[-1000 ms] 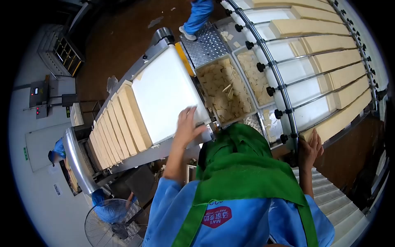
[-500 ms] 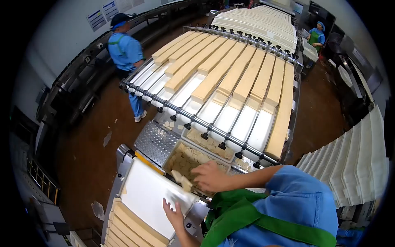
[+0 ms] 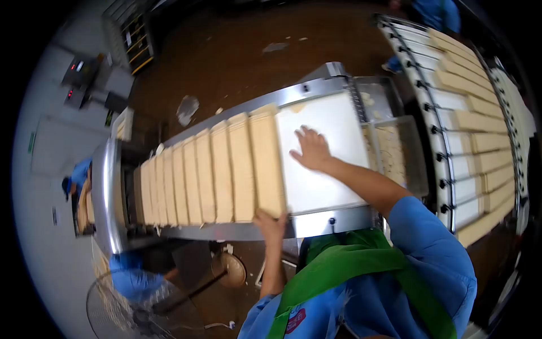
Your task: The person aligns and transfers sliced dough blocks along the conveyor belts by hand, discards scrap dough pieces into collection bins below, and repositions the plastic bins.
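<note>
A row of long, pale yellow dough-like strips [image 3: 217, 172] lies crosswise on a conveyor with a white belt [image 3: 344, 183]. At the near end of the rightmost strip [image 3: 265, 158], my left hand [image 3: 271, 226] touches the strip's end with thumb and fingers apart. Its fingertips are partly hidden against the strip. My right hand [image 3: 310, 148] is spread over the bare white belt to the right of that strip and holds nothing. Whether its palm rests on the belt I cannot tell.
Right of the belt stands a bin of pale scraps [image 3: 392, 150]. Beyond it, a rack with black knobs [image 3: 435, 130] carries more long strips. A metal roller housing [image 3: 107, 192] closes the left end. A fan [image 3: 141, 311] and people in blue are lower left; another person is top right.
My view has swung left toward the conveyor. My right hand has left the scrap bin and is over the belt. My left hand has moved from above the belt to the strip's end.
</note>
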Action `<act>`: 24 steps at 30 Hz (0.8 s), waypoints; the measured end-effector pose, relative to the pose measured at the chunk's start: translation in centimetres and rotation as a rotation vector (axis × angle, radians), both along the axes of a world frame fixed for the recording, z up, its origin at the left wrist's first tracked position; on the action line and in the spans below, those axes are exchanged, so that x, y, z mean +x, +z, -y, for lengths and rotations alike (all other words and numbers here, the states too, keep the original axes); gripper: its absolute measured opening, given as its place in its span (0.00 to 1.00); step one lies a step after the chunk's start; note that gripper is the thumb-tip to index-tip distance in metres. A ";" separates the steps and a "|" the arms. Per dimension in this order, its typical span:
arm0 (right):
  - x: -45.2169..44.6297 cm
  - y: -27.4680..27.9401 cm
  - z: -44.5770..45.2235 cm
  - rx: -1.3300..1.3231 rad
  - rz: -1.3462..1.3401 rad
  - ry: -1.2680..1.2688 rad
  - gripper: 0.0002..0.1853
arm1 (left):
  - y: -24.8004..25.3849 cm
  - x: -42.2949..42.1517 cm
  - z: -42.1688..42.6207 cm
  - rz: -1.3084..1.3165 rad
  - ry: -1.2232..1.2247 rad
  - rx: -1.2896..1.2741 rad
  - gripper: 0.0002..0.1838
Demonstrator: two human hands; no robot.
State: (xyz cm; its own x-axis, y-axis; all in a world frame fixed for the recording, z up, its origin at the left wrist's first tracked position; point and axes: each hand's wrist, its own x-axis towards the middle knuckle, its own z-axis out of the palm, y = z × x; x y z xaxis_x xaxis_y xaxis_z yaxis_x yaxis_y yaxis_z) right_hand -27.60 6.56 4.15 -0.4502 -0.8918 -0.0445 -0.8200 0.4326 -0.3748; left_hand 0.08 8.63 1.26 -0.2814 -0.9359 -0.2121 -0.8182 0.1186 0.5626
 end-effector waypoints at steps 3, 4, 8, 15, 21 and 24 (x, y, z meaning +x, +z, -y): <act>0.8 -0.5 6.8 0.089 -0.045 -0.068 0.41 | 0.8 -1.0 0.0 -0.085 -0.005 -0.028 0.48; 0.9 -0.1 8.8 0.090 -0.050 -0.054 0.41 | 1.1 -1.2 0.2 -0.050 -0.021 -0.023 0.48; 1.3 0.9 14.4 0.155 0.019 -0.032 0.42 | 2.2 -1.8 0.9 0.053 -0.065 0.040 0.50; -0.1 1.4 13.1 0.249 0.028 -0.224 0.41 | 1.5 -2.2 1.3 0.033 -0.152 0.035 0.50; -7.7 1.8 2.1 0.136 0.053 -0.611 0.48 | 3.7 -6.8 0.2 -0.156 -0.482 0.170 0.48; -9.0 3.8 -2.8 0.093 0.163 -0.695 0.56 | 4.6 -10.0 -1.8 -0.037 -0.479 0.262 0.47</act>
State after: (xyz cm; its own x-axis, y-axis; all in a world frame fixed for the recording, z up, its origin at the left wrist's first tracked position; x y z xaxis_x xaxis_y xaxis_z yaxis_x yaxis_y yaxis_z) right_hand -36.64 9.34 7.98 -0.8934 -0.3907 -0.2216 -0.2802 0.8704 -0.4049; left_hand -9.95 10.47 5.83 -0.6747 -0.6185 -0.4029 -0.6864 0.3251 0.6505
